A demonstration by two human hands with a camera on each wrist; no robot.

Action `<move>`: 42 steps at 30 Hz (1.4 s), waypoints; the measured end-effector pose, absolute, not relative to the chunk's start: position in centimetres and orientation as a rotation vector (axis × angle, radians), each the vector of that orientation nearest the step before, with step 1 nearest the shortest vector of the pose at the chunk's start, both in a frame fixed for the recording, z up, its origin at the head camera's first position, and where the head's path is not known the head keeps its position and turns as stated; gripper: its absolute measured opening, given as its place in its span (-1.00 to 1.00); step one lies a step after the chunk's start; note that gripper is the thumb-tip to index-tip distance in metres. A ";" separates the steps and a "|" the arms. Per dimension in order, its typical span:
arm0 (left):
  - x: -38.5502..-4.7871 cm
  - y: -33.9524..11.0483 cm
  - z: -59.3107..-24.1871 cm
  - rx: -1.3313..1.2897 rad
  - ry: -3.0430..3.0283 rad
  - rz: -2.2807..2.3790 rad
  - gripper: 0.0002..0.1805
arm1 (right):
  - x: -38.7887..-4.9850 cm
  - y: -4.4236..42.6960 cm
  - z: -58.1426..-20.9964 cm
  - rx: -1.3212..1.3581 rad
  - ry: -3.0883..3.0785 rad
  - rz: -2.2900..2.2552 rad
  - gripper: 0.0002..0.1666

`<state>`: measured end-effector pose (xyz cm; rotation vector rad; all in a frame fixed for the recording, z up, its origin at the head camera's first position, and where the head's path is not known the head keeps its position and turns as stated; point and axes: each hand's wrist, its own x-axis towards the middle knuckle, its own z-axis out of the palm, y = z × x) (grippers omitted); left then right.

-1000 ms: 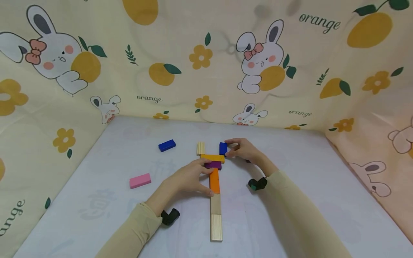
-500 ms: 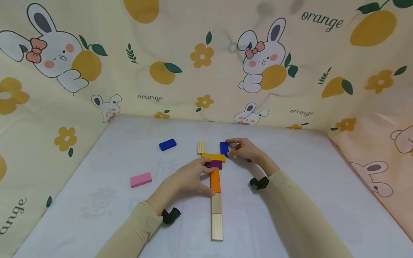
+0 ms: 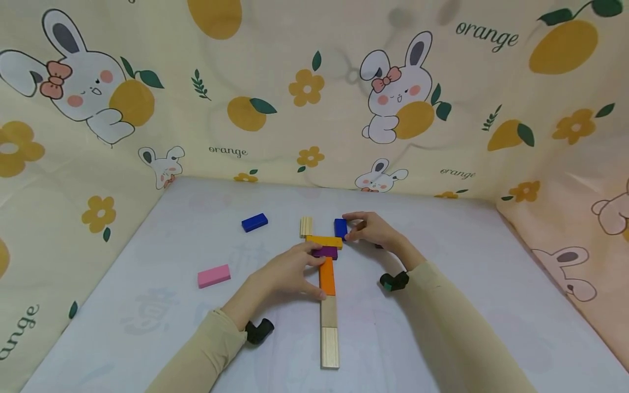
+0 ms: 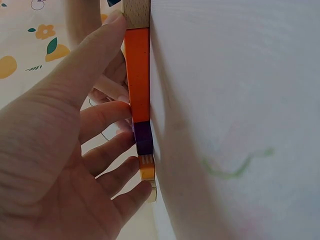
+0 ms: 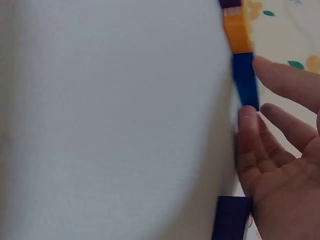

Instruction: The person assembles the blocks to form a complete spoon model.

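1. Cloth (image 3: 275, 57): stands behind the table and along both sides, with "orange" printed on it several times in script, partly cut off at the left border.
2. Table (image 3: 472, 245): its far edge meets the cloth; its surface spreads on both sides of the row of blocks and reaches beyond the row's far end.
3. Left hand (image 3: 290, 271): fingers apart and relaxed along the row's left side, thumb near the joint between orange and plain.
4. Right hand (image 3: 375, 229): thumb and forefinger pinch the blue block, which lies left of the palm.
5. Orange block (image 3: 327, 277): lengthwise under the left fingers, two plain blocks (image 3: 330, 348) following toward the person.
6. Yellow block (image 3: 330, 241): crosswise, just beyond the purple block (image 3: 330, 252).
7. Pink block (image 3: 213, 276): well left of the row.
8. Blue block (image 3: 340, 229): at the yellow's right end, opposite a ridged block (image 3: 306, 226) at the left.
9. Dark block (image 5: 232, 217): beside the right hand, partly out of view.
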<state>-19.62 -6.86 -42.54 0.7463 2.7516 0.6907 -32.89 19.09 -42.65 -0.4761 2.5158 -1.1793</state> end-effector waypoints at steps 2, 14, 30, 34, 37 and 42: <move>-19.6 -6.8 -42.5 0.741 2.747 0.695 -0.06 | -32.8 19.4 -42.6 -0.488 2.514 -1.244 -0.27; -19.4 -7.0 -42.5 0.754 2.755 0.704 -0.06 | -29.4 25.0 -39.9 -0.442 2.736 -1.201 -0.50; -19.4 -7.0 -42.5 0.746 2.763 0.687 -0.06 | -29.3 29.8 -42.1 -0.426 2.649 -1.235 -0.32; -19.4 -7.0 -42.4 0.758 2.760 0.684 -0.06 | -29.5 30.2 -42.6 -0.365 2.618 -1.234 -0.34; -19.4 -6.9 -42.4 0.772 2.757 0.686 -0.06 | -29.6 30.5 -42.8 -0.332 2.607 -1.240 -0.34; -19.3 -6.9 -42.5 0.768 2.754 0.691 -0.07 | -29.6 30.6 -42.9 -0.302 2.585 -1.268 -0.36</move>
